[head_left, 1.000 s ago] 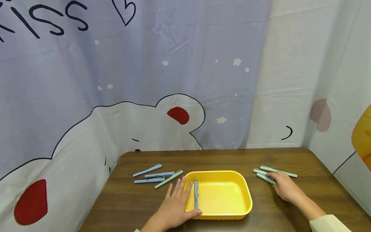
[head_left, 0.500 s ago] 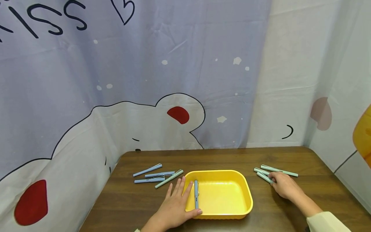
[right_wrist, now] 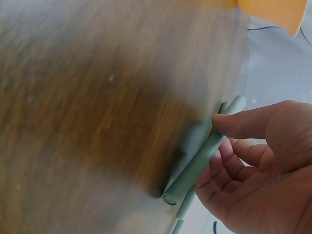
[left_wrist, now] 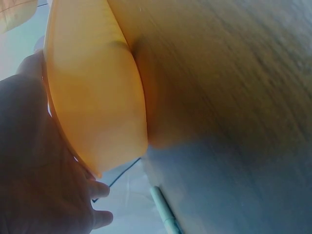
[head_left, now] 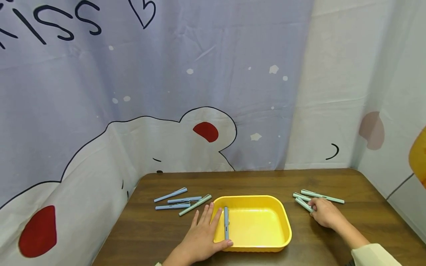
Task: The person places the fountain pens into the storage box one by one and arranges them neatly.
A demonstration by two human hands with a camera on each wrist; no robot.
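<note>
My right hand [head_left: 325, 213] pinches a pale green pen [head_left: 303, 204] between thumb and fingers, low over the table at the right. In the right wrist view the thumb lies along the near side of this green pen [right_wrist: 197, 163], with the fingers curled on the other side. My left hand [head_left: 201, 234] rests with spread fingers on the left side of a yellow tray [head_left: 259, 227], its thumb over the front rim. One blue pen [head_left: 226, 222] lies inside the tray along its left side. The left wrist view shows the tray's outer wall [left_wrist: 97, 97].
Two more green pens, a short-looking one [head_left: 300, 196] and a longer one [head_left: 324, 197], lie behind my right hand. Left of the tray lie several blue pens [head_left: 172, 206] and one green pen [head_left: 195, 205]. A patterned curtain [head_left: 259, 111] hangs behind the wooden table [head_left: 143, 229].
My right fingers have shifted slightly along the green pen, drawing closer into a pinch; the pen has turned a little. The left hand, tray and other pens keep their places.
</note>
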